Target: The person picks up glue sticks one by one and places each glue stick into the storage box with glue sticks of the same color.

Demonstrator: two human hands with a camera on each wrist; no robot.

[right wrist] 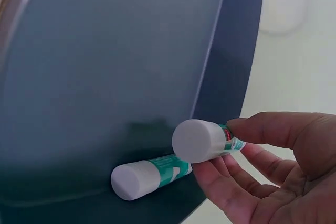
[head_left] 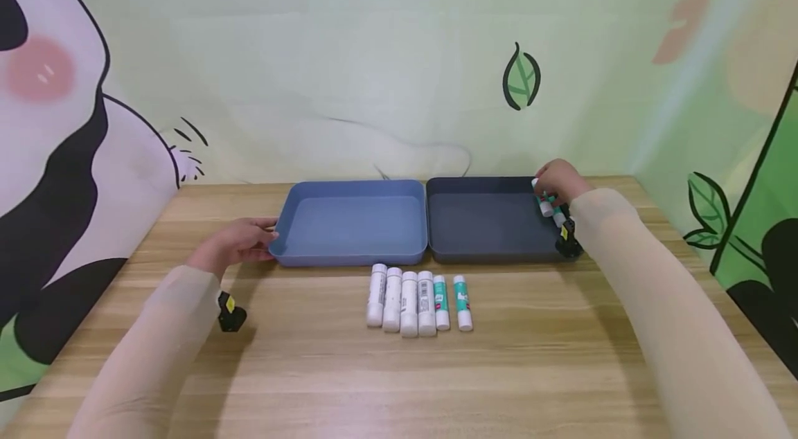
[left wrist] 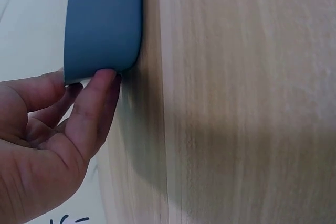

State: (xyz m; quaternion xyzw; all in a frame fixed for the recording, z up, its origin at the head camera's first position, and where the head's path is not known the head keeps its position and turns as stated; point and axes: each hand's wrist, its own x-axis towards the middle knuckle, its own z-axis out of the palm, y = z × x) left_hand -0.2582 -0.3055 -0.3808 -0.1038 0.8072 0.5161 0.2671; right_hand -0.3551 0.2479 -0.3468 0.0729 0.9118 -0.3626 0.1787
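Observation:
My left hand (head_left: pixel 240 242) grips the left end of a blue tray (head_left: pixel 351 259). In the left wrist view the thumb is at the tray's rim and the fingers (left wrist: pixel 92 106) touch its outer wall. Over the right end of a dark grey tray (head_left: pixel 492 257), my right hand (head_left: pixel 561 179) pinches a glue stick (right wrist: pixel 197 141) with a white end and a green label. Beneath it, a second glue stick (right wrist: pixel 136 179) lies inside the dark tray against the wall. The held stick is tilted, its far end partly covered by the fingers.
In front of the trays, several white capped sticks (head_left: pixel 409 304) lie in a row on the wooden table (head_left: pixel 312 370). To their right are two thinner green-labelled glue sticks (head_left: pixel 463 304). The trays stand side by side before a printed backdrop (head_left: pixel 405 79).

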